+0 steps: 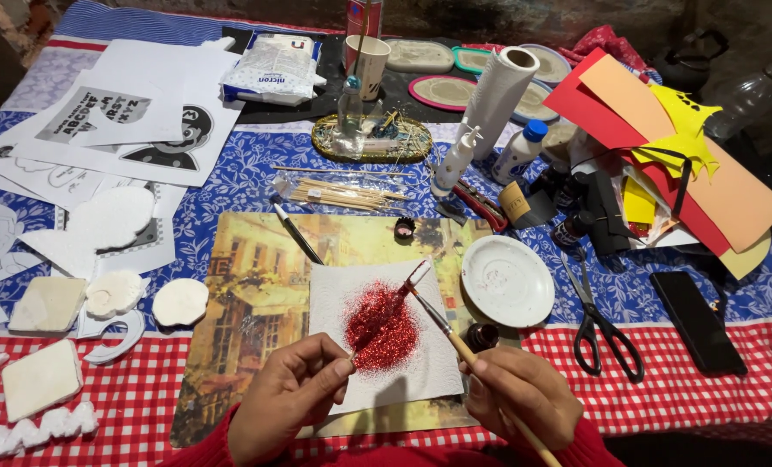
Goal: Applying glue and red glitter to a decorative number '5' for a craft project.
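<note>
1. Our left hand (291, 393) pinches a glitter-coated stick (392, 304) over the paper towel (384, 342)
2. Our right hand (520, 393) grips a paintbrush (455, 339), its tip touching the stick

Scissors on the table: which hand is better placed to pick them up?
Right. The right hand is nearer the scissors, though it holds a paintbrush; the left hand pinches a glittered stick.

1. The near edge of the cloth-covered table (706, 406) lies open to the right of the black-handled scissors (606, 333).
2. A round white plate (507, 281) and flat black phone (695, 322) block the right side.
3. White foam pieces (48, 303) crowd the left edge.
4. A tall white paper roll (500, 95) and clear plastic bottle (349, 108) bar the far edge.
</note>
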